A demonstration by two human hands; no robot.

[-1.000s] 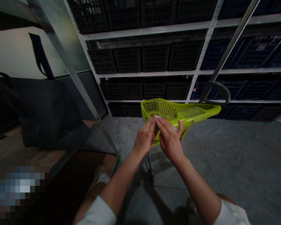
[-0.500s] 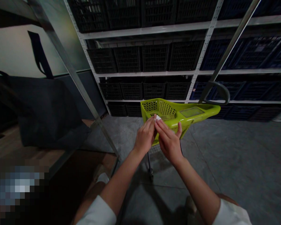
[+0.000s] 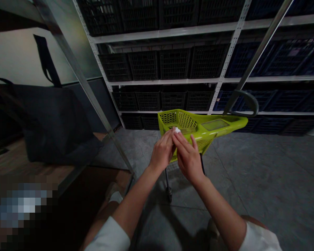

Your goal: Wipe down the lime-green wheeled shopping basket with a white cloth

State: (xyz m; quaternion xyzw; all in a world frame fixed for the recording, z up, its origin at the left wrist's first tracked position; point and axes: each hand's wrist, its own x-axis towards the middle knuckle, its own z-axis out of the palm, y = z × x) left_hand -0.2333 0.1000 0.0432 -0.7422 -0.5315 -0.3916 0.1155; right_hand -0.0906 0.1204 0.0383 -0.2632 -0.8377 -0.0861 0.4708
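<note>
My left hand (image 3: 162, 153) and my right hand (image 3: 187, 156) meet in front of me, fingertips pressed together around a small white object (image 3: 177, 130) that I cannot identify. Both hands hover just in front of the near edge of a lime-green plastic shopping basket (image 3: 219, 126) that stands on a small wheeled frame. The left hand's fingers pinch the white piece from the left. The fingers of my right hand lie over it from the right, with the thumb raised.
A grey curved cart handle (image 3: 247, 101) rises behind the basket. White metal shelving (image 3: 170, 82) holds rows of black and dark blue crates. A slanted metal post (image 3: 89, 94) and a dark bag (image 3: 49, 122) are at the left. Grey concrete floor (image 3: 264, 174) spreads to the right.
The hands have stayed together at the basket's edge. The white piece now shows at the fingertips, and my right thumb has drawn in closer to the fingers.
</note>
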